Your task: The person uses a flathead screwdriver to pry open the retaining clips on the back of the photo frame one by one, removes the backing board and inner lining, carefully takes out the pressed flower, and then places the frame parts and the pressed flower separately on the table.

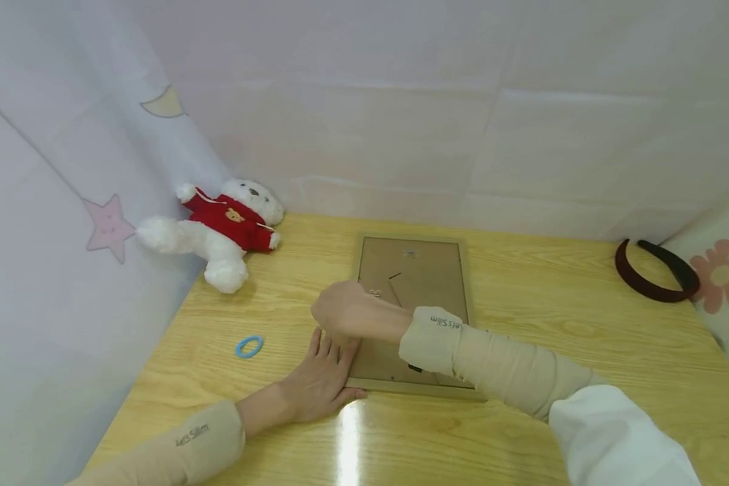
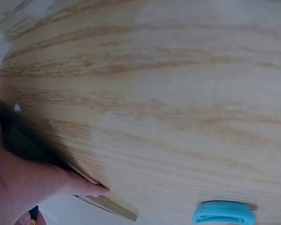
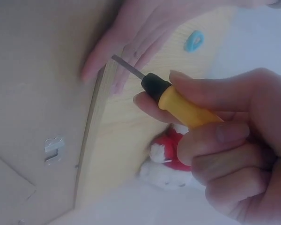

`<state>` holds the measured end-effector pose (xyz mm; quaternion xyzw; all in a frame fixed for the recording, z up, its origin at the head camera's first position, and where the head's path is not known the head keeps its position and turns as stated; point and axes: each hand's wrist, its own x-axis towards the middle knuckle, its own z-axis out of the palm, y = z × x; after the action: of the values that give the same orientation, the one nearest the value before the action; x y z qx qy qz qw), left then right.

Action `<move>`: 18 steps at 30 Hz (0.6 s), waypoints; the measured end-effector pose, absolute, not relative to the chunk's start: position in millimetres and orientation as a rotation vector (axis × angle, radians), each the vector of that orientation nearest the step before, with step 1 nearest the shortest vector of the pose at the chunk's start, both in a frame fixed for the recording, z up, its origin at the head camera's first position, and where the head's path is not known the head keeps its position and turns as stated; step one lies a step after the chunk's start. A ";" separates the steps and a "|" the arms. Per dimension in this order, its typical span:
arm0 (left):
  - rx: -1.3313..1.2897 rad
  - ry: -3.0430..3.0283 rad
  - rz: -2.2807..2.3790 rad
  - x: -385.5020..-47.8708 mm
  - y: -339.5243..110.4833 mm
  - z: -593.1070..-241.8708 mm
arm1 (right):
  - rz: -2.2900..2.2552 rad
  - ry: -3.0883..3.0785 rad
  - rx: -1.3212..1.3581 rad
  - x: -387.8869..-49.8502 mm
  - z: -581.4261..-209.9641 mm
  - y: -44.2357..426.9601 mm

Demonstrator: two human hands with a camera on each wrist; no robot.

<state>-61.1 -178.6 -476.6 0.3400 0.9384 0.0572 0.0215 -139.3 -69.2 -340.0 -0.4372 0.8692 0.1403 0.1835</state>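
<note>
A picture frame point(image 1: 428, 270) lies face down on the table, its brown backing and stand showing. My left hand point(image 1: 318, 385) rests at the frame's lower left edge with its fingers extended; in the left wrist view the thumb of this hand point(image 2: 33, 183) lies along the rim. My right hand point(image 1: 352, 309) is just above the left one. The right wrist view shows the right hand point(image 3: 234, 140) gripping a yellow and black screwdriver point(image 3: 187, 108), its metal tip over the frame's edge beside my left hand point(image 3: 131, 37). Whether the tip touches anything, I cannot tell.
A blue ring point(image 1: 249, 347) lies left of the frame on the wooden table point(image 1: 553, 324). Behind it, a white plush bear in a red top point(image 1: 225, 223) leans by the left curtain. A dark red headband point(image 1: 650, 287) is at the far right. Pale curtains surround the table.
</note>
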 end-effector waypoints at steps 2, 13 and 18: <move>1.057 2.904 0.157 -61.9 -179.5 -475.0 | 0.388 2.463 -1.242 -139.5 -338.9 -70.7; 0.965 2.838 0.034 -65.5 -173.8 -468.2 | 0.102 2.524 -1.212 -155.9 -353.2 -15.2; 0.935 2.863 0.057 -63.8 -175.8 -468.7 | -0.212 2.589 -1.127 -176.8 -375.8 38.7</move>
<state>-63.8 -175.8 -468.7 0.3098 0.9484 0.0190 0.0645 -176.8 38.7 -375.8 -0.3932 0.9034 -0.0738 0.1545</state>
